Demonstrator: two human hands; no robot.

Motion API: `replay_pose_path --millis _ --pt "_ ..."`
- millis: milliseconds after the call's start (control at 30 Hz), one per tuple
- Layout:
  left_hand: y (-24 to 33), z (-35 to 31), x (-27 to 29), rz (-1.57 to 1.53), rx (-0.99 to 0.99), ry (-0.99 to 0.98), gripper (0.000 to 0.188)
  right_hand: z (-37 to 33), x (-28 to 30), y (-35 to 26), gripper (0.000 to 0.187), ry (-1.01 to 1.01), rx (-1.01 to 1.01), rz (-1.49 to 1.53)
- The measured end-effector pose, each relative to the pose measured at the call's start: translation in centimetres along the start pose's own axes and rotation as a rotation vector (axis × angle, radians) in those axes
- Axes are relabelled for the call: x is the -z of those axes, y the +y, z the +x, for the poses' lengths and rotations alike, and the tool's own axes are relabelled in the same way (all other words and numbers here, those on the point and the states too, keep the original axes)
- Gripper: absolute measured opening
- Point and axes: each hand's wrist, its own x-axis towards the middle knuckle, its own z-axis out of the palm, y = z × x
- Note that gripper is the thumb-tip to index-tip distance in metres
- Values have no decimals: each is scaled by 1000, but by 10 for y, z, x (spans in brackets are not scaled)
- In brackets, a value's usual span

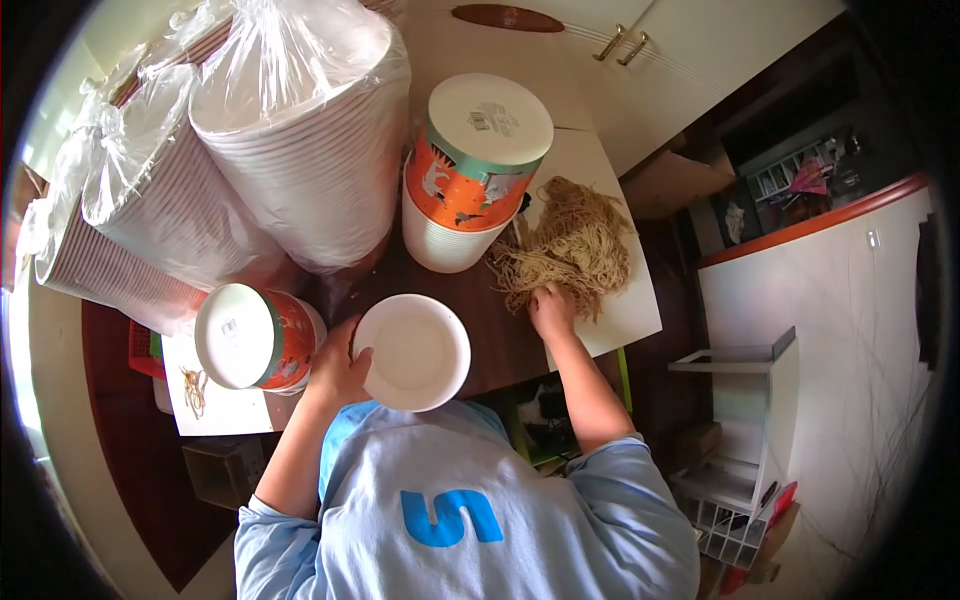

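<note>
My left hand (340, 366) grips a white paper tub (418, 352) by its left rim, thumb over the edge. The tub's open mouth faces up, and its inside looks bare. My right hand (553, 311) is at the near edge of a tangled heap of tan strands (578, 245), thin like string or noodles. Its fingers are bent and closed on some of them, with the fingertips partly hidden. Beyond the held tub, an orange and green printed tub (470, 185) stands upside down over white ones. Another printed tub (290, 340) is left of my left hand.
Tall stacks of white tubs (300, 150) in clear plastic bags fill the far left. A few loose tan strands (194, 392) lie on a white board at left. Cabinet doors (690, 60) stand behind the table; a metal rack (740, 430) is at right.
</note>
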Motion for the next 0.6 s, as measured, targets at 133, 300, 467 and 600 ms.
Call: replay_pose_path --millis 133,300,467,600 --pt "-3 -8 7 231 -202 156 47 6 53 -9 4 80 -110 312" --pt "36 -17 21 97 -129 107 40 24 147 -10 8 -239 -575 1452" --pt "76 -18 20 -83 -340 67 25 27 209 -38 10 -314 -360 1999" --pt "103 -12 13 -136 -448 -3 23 20 248 -78 9 -297 -153 1649"
